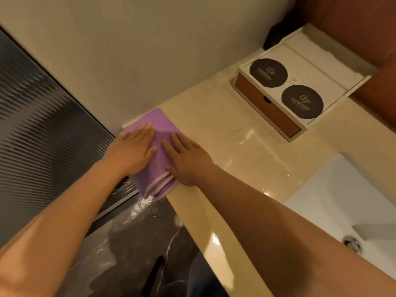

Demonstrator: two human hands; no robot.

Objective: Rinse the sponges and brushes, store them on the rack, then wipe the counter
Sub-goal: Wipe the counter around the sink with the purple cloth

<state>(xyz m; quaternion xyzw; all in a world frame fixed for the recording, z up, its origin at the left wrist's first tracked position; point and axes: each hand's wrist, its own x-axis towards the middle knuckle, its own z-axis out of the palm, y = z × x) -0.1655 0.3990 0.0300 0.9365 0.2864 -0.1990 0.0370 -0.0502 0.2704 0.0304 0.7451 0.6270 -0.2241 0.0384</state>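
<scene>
Folded purple cloth (159,151) lying at the far left corner of the cream stone surface (246,146), one end tucked against the wall (128,61), the near end with its pale trim hanging a little over the front edge. Left hand (132,150) pressed flat on the left half of the cloth, fingers (143,131) spread and pointing toward the wall. Right hand (188,160) pressed flat on the right side, partly on the cloth and partly on the stone, thumb near the trimmed end. Both hands open-palmed, gripping nothing, just beside each other with a strip of cloth showing between them. Both forearms bare, reaching in from the lower corners.

Wet sheen and small droplets on the stone to the right of the cloth. White sink basin (342,200) set into the surface at the right, a chrome fitting (351,243) at its near rim. White tray box (300,86) with a brown drawer front standing against the back right corner, well apart from the cloth, two round dark coasters (268,72) on top. Dark ribbed panel (38,125) to the left of the surface. Dark marbled floor (128,243) below, with a splash of water under the hanging end of the cloth.
</scene>
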